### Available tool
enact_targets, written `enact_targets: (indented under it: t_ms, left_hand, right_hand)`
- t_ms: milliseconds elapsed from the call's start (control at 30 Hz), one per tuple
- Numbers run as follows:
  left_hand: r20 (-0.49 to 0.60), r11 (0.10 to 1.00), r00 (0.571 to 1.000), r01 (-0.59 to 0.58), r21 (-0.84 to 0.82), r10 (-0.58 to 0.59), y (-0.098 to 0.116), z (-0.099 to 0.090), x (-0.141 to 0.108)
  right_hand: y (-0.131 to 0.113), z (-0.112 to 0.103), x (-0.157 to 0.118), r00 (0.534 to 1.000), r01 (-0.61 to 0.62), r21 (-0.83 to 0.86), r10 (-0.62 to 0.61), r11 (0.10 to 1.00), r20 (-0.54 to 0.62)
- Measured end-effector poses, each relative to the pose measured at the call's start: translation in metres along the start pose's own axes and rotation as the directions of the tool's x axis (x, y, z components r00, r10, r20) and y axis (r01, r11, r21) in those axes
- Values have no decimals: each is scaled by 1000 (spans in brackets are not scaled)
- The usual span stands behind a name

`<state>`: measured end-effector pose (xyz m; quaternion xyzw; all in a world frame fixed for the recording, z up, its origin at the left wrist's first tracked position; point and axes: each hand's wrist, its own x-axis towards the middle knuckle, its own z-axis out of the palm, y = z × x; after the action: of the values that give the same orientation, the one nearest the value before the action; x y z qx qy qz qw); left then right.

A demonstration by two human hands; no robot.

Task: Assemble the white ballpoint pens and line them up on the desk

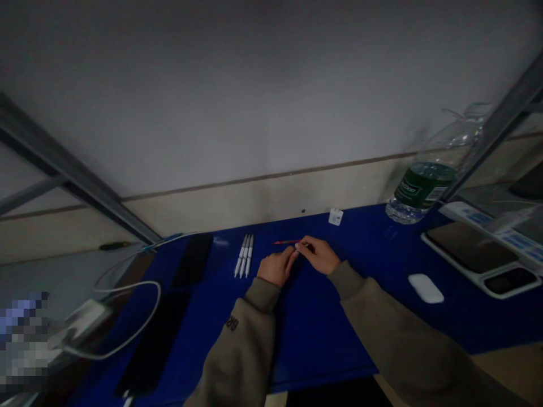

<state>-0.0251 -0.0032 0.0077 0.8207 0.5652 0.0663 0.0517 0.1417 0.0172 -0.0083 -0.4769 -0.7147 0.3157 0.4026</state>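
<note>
Over the blue table [314, 333], my left hand [276, 265] and my right hand [319, 254] meet at the fingertips. Both are closed in a pinch, and whatever lies between the fingers is too small to make out. A thin red pen-like piece [285, 242] lies just beyond them, its right end close to my right fingers. Left of my left hand, three white and grey pens [244, 257] rest side by side.
Two dark phones [193, 260] and a white cable [159, 299] are at the left. A white adapter [335, 216], a large bottle [428, 175], a white oval case [426, 288] and a scale-like device [479, 254] stand or lie to the right. A wall rises behind.
</note>
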Motion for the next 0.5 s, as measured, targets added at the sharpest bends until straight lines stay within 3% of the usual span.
enact_targets:
  t_ms: [100, 500]
  left_hand:
    - [16, 999, 1000, 26, 35, -27, 1, 2, 0]
    - [-23, 992, 993, -118, -37, 117, 8, 0, -2]
  right_hand:
    - [1, 1, -1, 999, 38, -12, -38, 999, 13]
    - [2, 3, 1, 998, -61, -221, 59, 973, -13]
